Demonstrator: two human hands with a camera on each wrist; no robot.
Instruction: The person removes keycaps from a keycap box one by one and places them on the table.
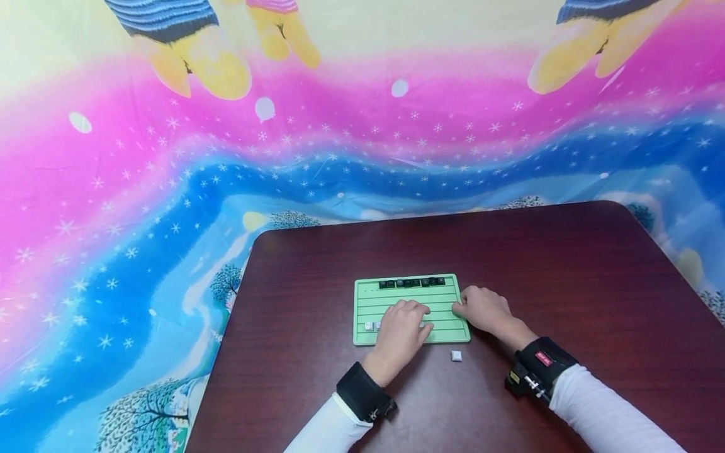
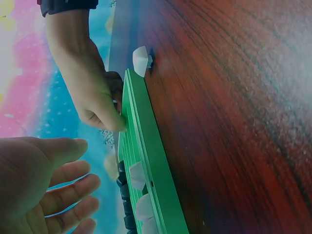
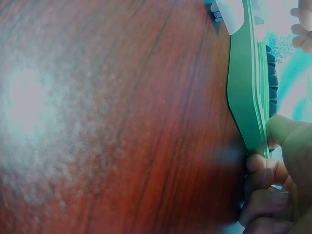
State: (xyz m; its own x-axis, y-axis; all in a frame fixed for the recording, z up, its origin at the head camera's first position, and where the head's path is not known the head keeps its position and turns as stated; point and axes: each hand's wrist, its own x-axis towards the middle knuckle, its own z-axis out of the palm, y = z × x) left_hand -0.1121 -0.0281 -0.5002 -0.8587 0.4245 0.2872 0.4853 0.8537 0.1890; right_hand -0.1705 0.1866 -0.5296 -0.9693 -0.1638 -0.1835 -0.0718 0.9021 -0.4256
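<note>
A flat green grooved tray [image 1: 444, 326] lies on the table. Black keycaps [image 1: 411, 283] line its far groove, and a few white keycaps [image 1: 369, 326] sit in a near groove at the left, partly hidden by my left hand [image 1: 400, 327]. That hand is over the tray, its fingers [image 2: 73, 187] loosely spread and holding nothing. My right hand [image 1: 488, 308] grips the tray's right edge, thumb on the upper side and fingers curled against the outer side. One loose white keycap [image 1: 456, 356] lies just in front of the tray, its stem side showing in the left wrist view.
The dark reddish-brown table [image 1: 306, 283] has rounded far corners. Behind it hangs a patterned pink and blue cloth [image 1: 362, 126], close to the table's back and left edges. Black straps with small devices [image 1: 544, 365] circle both wrists.
</note>
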